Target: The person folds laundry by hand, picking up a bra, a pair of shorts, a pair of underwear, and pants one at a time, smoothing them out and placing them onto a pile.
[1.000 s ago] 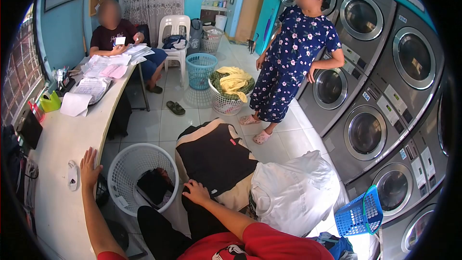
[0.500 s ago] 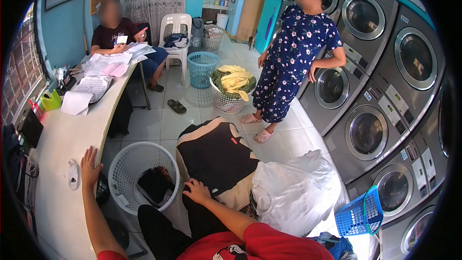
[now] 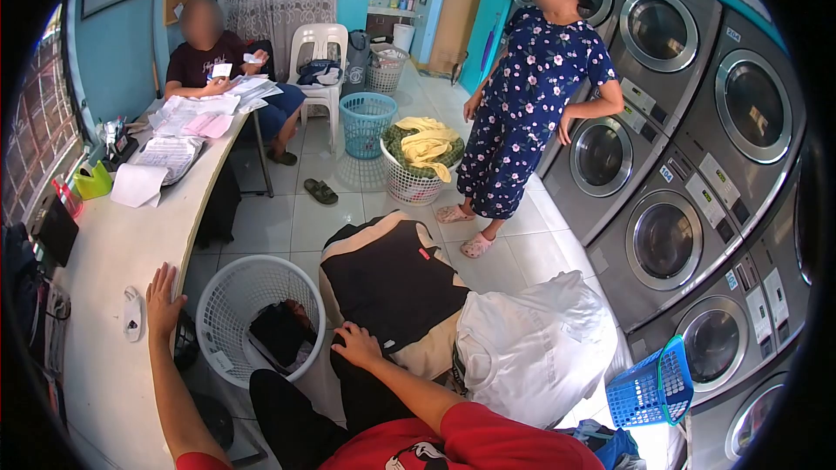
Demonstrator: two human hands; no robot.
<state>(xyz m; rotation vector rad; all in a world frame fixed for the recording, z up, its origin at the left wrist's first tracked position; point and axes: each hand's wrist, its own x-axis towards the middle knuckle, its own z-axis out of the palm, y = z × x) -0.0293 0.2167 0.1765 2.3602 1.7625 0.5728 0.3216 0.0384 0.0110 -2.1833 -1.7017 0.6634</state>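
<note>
My left hand lies flat on the edge of the white table, fingers stretched out, with a small white item beside it. Over my knee rests my right hand, its fingers spread and holding nothing. Just past that hand is a black and beige garment on a pile. White shirts are heaped to its right. Between the table and my knees stands a white laundry basket with dark clothes inside.
A person in a floral outfit stands near the grey machines. Another person sits behind papers. Farther off are a basket with yellow cloth, a blue basket and sandals. A blue handled basket is at right.
The seated person's raised hand has shifted slightly and now shows a pale slip. The standing person has shifted slightly. My hands have stayed in place.
</note>
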